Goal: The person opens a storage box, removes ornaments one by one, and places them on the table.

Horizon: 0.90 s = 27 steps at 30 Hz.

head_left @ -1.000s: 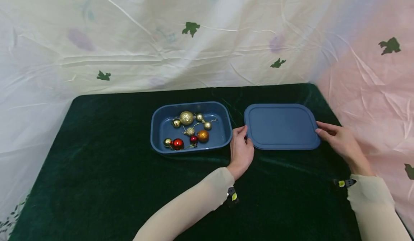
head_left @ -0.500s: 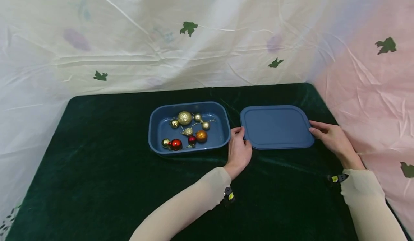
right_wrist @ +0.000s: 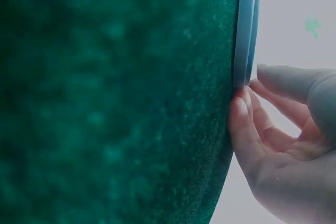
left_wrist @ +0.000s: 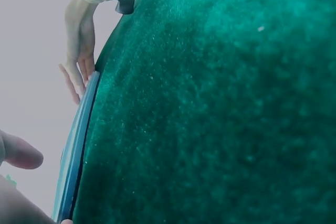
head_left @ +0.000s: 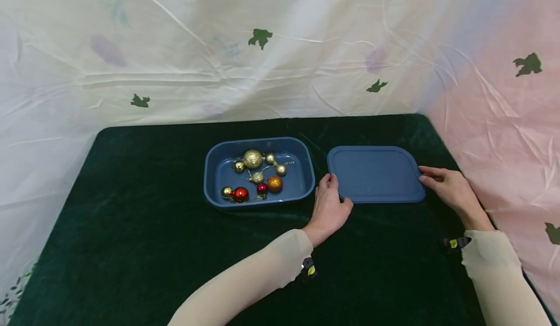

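A blue rectangular lid (head_left: pixel 375 175) lies flat on the dark green cloth, right of a matching blue box (head_left: pixel 211 175). My left hand (head_left: pixel 329 212) is at the lid's near left corner, its fingertips at the edge. The left wrist view shows that thumb (left_wrist: pixel 21 153) held off the lid's rim (left_wrist: pixel 79 140). At the lid's right end is my right hand (head_left: pixel 455 192), fingertips against the edge; the right wrist view shows its thumb (right_wrist: pixel 286 81) apart from the rim. Inside the box are a large gold bauble (head_left: pixel 252 159), an orange bauble (head_left: pixel 274 183), a red bauble (head_left: pixel 240 194) and several smaller ones.
Green velvet cloth (head_left: pixel 153 248) covers the table. A pale printed curtain (head_left: pixel 175 49) hangs behind its back edge, and a pink one (head_left: pixel 503 122) closes off the right side, near my right arm. The box stands just left of my left hand.
The lid has come down level and shifted slightly left and nearer. My right hand has moved left with it. My left hand's fingers have loosened and spread at the lid's corner.
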Available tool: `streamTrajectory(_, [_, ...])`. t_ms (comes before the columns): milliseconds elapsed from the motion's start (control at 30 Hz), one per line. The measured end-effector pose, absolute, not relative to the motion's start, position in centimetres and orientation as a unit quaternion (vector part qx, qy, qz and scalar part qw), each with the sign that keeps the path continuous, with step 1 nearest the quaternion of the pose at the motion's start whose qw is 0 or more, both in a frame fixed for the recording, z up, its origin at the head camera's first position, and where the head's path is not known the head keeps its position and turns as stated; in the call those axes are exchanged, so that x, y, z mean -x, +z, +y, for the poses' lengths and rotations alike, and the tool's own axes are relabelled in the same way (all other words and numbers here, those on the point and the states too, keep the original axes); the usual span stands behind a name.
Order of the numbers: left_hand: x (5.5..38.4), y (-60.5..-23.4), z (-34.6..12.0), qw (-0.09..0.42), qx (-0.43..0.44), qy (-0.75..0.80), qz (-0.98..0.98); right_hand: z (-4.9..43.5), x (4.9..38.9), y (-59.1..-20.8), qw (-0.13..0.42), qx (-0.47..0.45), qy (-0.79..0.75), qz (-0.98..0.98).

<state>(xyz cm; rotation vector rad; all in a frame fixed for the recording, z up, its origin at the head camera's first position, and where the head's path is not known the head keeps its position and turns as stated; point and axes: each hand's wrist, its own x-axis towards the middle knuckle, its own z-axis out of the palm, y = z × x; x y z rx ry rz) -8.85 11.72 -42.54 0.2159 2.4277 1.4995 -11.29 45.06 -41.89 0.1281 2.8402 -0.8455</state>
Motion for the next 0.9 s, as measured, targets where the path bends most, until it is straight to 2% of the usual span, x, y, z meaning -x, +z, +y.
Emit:
streamTrajectory(267, [8.3, -42.1, 10.8, 0.216, -0.114, 0.527, 0.814, 44.6, 10.1, -41.1, 0.096, -0.047, -0.303, 0.947])
streamTrajectory(433, [8.0, -41.9, 10.3, 0.228, -0.139, 0.525, 0.808, 43.5, 9.1, -40.5, 0.101, -0.049, -0.317, 0.942])
streamTrajectory(667, [7.2, -41.3, 9.4, 0.197, -0.207, 0.496, 0.820, 42.2, 8.1, -40.3, 0.072, -0.049, -0.315, 0.945])
streamTrajectory(900, [6.8, -40.5, 8.2, 0.120, -0.282, 0.462, 0.832, 40.2, 7.2, -39.2, 0.017, -0.047, -0.337, 0.940])
